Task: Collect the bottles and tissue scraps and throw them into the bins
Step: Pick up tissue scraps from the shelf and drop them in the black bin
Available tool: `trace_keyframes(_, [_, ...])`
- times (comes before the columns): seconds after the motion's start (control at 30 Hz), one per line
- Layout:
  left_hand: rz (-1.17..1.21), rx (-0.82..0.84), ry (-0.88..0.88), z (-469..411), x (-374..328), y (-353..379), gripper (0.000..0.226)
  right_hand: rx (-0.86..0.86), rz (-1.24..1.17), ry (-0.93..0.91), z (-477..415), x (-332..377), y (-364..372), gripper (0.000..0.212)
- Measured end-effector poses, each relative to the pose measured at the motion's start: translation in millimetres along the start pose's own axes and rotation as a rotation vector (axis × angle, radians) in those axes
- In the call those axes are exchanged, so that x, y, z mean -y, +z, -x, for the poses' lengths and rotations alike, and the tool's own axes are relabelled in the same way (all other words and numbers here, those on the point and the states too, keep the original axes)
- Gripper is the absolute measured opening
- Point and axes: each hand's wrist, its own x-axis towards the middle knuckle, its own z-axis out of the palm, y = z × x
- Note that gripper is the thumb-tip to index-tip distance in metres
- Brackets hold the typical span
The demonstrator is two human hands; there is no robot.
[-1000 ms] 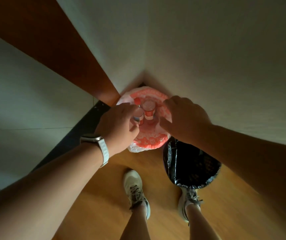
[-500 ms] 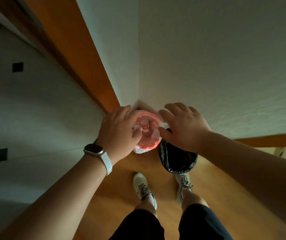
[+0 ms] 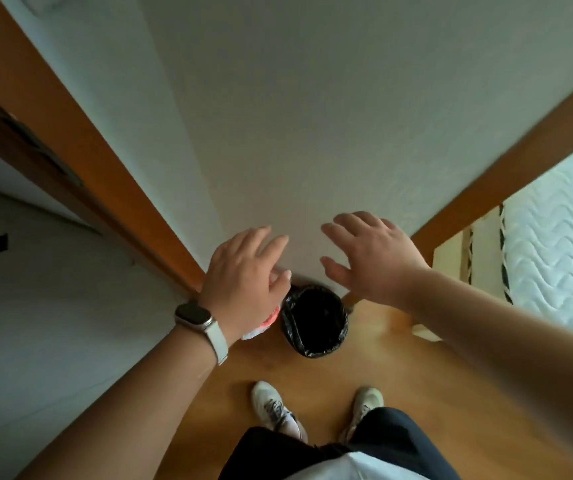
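Two bins stand in the corner of the room on the wooden floor. The bin with the black liner [image 3: 314, 320] is in full view and looks dark inside. The bin with the white and red liner [image 3: 264, 323] is to its left, almost wholly hidden behind my left hand [image 3: 243, 282]. That hand, with a watch on the wrist, hovers above it with relaxed fingers and holds nothing. My right hand [image 3: 368, 258] is raised over the black bin, fingers spread and empty. No bottles or tissue scraps show.
White walls meet right behind the bins. A wooden door frame [image 3: 105, 161] runs along the left. A bed with a wooden frame [image 3: 506, 174] and a white mattress [image 3: 555, 230] is at the right. My shoes [image 3: 273, 407] stand on the floor in front of the bins.
Both hands have lifted away from the white and red bin, where bottles showed earlier, and their fingers have spread. The view has risen, so the bins look smaller and farther off.
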Motion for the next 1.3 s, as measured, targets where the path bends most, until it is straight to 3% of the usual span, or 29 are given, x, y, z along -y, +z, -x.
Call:
trace_keyframes(0.4, [-0.120, -0.033, 0.184, -17.1, -175.2, -24.9, 0.054, -0.090, 0.026, 0.153, 158.1, -103.2, -39.9, 0.052])
trace_keyframes(0.9, [-0.070, -0.162, 0.729, -52.3, -459.1, -12.1, 0.045, -0.294, -0.023, 0.621, 410.2, -255.4, -55.3, 0.054])
trace_keyframes(1.3, [0.030, -0.076, 1.060, -94.1, -596.5, 41.0, 0.044, -0.281, -0.048, 0.985, 513.7, -315.0, -31.4, 0.053])
